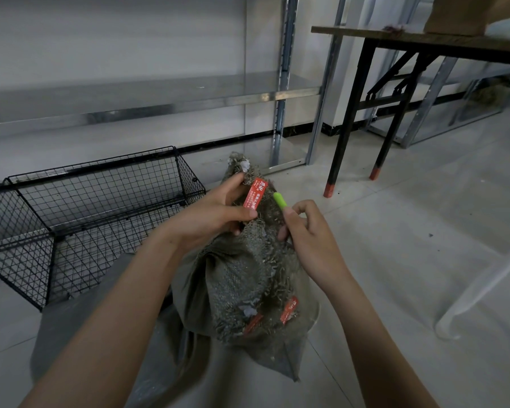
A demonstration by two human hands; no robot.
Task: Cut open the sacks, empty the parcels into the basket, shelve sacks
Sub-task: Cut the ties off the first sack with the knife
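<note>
A grey woven sack point(242, 278) with frayed edges stands on the floor in front of me, its top bunched together. My left hand point(215, 213) grips the bunched neck, thumb pressed on a red label strip point(255, 194). My right hand point(309, 231) holds a small green-handled cutter point(281, 200) against the sack's neck, just right of the label. More red labels point(287, 310) show lower on the sack. A black wire basket point(80, 219) sits on the floor to the left, with nothing visible inside.
Metal shelving point(283, 92) runs along the wall behind the basket. A dark folding table point(424, 39) with red-tipped legs stands at the right, a cardboard box on it. A white plastic chair leg point(480, 287) is at the far right. Another grey sack lies flat under me.
</note>
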